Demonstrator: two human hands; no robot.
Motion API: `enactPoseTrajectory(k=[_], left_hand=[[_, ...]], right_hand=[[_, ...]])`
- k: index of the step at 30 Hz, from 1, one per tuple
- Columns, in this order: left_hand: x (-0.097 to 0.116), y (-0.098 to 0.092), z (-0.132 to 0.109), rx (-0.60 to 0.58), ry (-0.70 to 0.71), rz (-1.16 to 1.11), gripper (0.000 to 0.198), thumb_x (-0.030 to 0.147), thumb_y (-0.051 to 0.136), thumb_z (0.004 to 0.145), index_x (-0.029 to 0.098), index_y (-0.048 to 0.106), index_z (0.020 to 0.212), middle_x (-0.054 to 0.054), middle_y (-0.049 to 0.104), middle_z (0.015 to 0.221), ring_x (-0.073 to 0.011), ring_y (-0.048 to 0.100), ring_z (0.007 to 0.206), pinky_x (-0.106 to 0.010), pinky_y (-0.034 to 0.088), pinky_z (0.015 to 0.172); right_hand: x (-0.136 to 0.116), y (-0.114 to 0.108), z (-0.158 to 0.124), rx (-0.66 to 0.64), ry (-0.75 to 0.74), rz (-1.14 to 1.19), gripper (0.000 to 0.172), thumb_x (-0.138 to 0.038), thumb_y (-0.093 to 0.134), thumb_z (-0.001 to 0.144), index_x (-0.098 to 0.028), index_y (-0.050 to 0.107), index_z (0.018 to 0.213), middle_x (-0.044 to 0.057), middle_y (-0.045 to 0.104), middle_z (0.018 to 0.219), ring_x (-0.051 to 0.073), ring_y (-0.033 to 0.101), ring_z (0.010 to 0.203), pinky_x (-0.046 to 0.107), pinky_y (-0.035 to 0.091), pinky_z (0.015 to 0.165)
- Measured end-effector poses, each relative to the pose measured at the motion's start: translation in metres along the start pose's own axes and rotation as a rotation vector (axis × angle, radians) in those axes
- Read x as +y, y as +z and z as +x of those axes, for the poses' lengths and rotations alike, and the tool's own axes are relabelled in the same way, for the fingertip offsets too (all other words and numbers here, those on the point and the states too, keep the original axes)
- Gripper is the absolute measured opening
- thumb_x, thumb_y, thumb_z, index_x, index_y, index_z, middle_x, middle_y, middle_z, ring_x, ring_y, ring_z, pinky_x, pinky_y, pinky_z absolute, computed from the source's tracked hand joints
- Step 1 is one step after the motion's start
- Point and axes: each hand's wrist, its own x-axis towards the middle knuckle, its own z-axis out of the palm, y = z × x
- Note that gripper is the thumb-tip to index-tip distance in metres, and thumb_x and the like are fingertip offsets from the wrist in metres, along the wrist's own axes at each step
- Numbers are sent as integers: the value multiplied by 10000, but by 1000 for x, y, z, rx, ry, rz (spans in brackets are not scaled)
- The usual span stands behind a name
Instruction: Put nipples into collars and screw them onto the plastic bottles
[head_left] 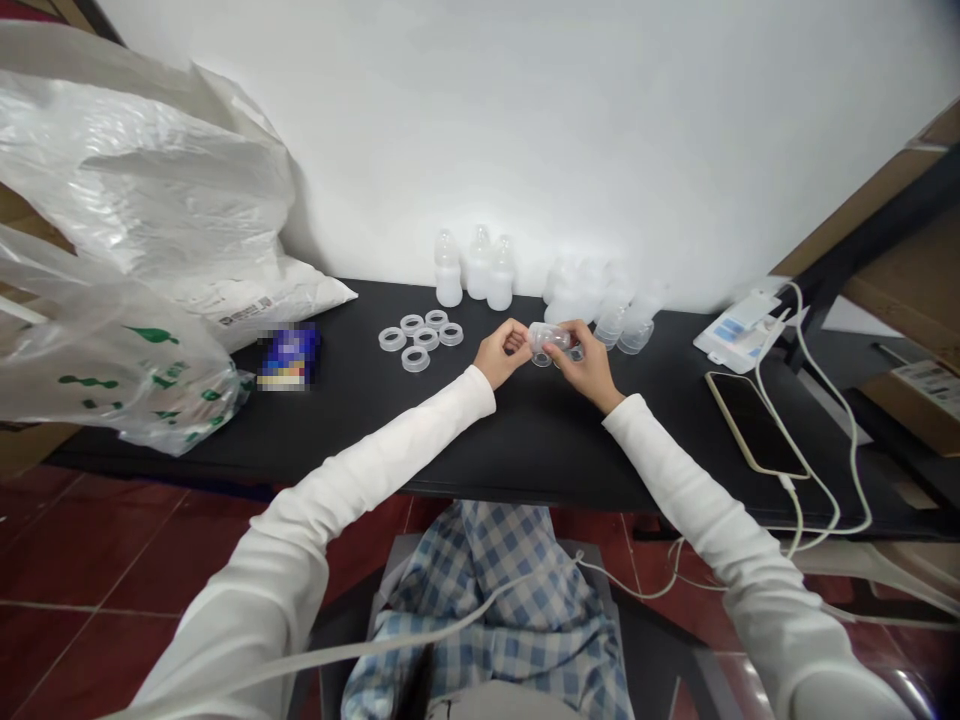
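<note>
- My left hand (502,352) and right hand (586,366) close on a clear, thin-walled plastic bottle piece (547,338), fingertips pinching it above the black table top (540,450): light, stiff, slippery, safest held by its rim.
- Six translucent round plastic collars (417,336) lie nearby; three frosted white bottles (448,270) stand behind, with more, too blurred to count, further right.

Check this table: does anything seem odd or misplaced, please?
The blue packet looks odd: it is blurred into blocks, so nothing on it can be read. The green-printed plastic bag droops over the black table's left end.
</note>
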Motion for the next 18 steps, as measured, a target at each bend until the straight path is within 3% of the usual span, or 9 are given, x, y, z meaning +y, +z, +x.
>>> enactPoseTrajectory(k=[6,11,15,18], left_hand=[[0,2,-3,-19,7,15,199,223,766,729,190,594,824,24,633,769,-95,579,714,-253,491,725],[4,3,-5,-28,-58,20,153,202,764,718,178,631,791,42,619,707,-78,541,654,-233,463,671],[1,3,-1,-62,-151,-95,212,224,770,730,174,563,727,50,609,675,-81,568,650,-235,461,678],[-1,2,3,-76,-137,-163,271,227,774,737,180,510,701,58,585,660,-81,563,648,-241,461,690]], right_hand=[[-3,-1,0,43,37,-33,397,-639,591,907,-242,576,906,23,675,833,194,590,768,353,489,775],[-7,2,-1,84,100,-30,392,-629,554,928,-246,553,845,8,645,757,189,582,734,352,480,765],[-9,2,0,77,144,0,383,-612,606,900,-243,548,820,-11,627,723,176,582,703,350,474,765],[-9,1,3,32,152,93,366,-592,673,861,-241,571,848,-12,646,766,171,597,731,336,482,751]])
